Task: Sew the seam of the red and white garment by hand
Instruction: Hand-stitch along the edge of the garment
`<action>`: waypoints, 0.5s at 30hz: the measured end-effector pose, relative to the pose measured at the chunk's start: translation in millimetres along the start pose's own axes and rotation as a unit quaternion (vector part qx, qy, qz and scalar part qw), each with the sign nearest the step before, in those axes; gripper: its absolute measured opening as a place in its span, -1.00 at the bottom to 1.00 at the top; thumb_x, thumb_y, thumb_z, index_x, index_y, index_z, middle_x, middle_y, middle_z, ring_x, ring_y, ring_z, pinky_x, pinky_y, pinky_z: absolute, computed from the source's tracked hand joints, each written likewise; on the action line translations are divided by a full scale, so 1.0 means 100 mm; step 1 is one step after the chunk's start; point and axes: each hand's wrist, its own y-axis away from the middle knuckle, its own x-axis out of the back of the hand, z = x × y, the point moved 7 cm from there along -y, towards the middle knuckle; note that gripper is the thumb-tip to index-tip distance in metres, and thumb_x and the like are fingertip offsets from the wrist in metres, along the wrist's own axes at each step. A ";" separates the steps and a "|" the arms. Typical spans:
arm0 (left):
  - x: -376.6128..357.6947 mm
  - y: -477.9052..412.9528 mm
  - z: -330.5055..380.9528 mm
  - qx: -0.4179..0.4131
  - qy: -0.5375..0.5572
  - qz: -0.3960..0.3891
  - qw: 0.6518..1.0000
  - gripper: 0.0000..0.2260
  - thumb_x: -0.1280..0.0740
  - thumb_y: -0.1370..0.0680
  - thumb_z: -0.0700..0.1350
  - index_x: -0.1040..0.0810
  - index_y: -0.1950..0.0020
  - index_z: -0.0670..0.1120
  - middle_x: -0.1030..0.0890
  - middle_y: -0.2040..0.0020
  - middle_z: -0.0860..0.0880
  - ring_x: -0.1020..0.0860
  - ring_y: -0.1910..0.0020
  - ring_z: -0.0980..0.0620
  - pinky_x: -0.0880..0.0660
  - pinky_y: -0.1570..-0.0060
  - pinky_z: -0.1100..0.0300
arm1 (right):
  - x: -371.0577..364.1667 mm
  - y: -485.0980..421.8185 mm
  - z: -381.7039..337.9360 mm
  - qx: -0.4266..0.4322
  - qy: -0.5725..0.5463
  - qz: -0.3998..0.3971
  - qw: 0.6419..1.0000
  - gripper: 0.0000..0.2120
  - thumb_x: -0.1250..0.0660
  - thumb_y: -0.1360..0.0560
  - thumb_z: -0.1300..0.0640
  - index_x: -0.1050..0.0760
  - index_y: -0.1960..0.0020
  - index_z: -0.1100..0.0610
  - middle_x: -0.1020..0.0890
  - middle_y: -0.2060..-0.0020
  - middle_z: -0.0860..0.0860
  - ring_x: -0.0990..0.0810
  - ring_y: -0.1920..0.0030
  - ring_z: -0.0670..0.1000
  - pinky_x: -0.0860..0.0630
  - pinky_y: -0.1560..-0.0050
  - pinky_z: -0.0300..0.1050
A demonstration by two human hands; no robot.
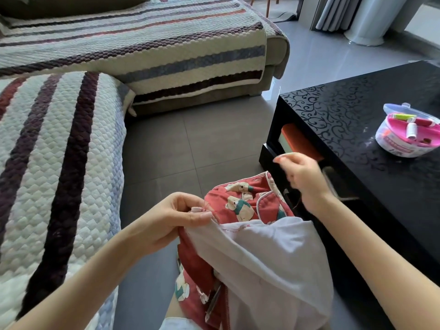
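Head view: the left hand point(181, 216) pinches the seam edge of the red and white garment point(240, 207) between thumb and fingertips. The garment, red bear print with its white lining turned outward, lies on the person's lap between the two hands. The right hand point(303, 176) is raised above it, fingers drawn together; motion blur hides whether they hold anything. A round sewing kit point(404, 136) stands on the black table point(345, 110) at right; a striped sofa cover point(59, 151) lies at left.

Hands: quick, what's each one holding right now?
Left hand: pinching the garment at its seam edge.
Right hand: raised, fingertips pinched together; whatever they hold is too small to see.
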 end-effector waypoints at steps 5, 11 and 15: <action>-0.12 0.11 0.14 -0.019 -0.028 -0.033 0.999 -0.62 -0.63 -0.14 0.13 -0.70 0.28 -0.14 -0.61 0.34 0.00 -0.57 0.34 0.12 -0.47 0.30 0.36 | -0.62 0.80 -0.41 0.090 0.027 -0.341 0.935 -0.88 -0.37 -0.50 0.21 -0.62 -0.02 0.17 -0.44 0.51 -0.19 -0.36 0.45 -0.20 -0.26 0.37 -0.36; -0.17 0.16 0.19 -0.027 -0.043 -0.040 0.998 -0.63 -0.61 -0.17 0.14 -0.71 0.27 -0.12 -0.61 0.33 0.00 -0.55 0.32 0.15 -0.45 0.30 0.38 | -0.75 0.96 -0.41 0.152 0.061 -0.380 0.910 -0.95 -0.40 -0.48 0.23 -0.64 0.13 0.15 -0.47 0.48 -0.16 -0.34 0.44 -0.22 -0.24 0.35 -0.39; -0.15 0.16 0.19 -0.019 -0.057 -0.031 0.998 -0.63 -0.61 -0.17 0.15 -0.71 0.26 -0.11 -0.63 0.32 -0.02 -0.57 0.31 0.14 -0.48 0.28 0.36 | -0.67 0.88 -0.42 0.125 0.010 -0.356 0.926 -0.88 -0.40 -0.41 0.18 -0.62 0.24 0.23 -0.52 0.39 0.15 -0.43 0.35 -0.11 -0.33 0.32 -0.24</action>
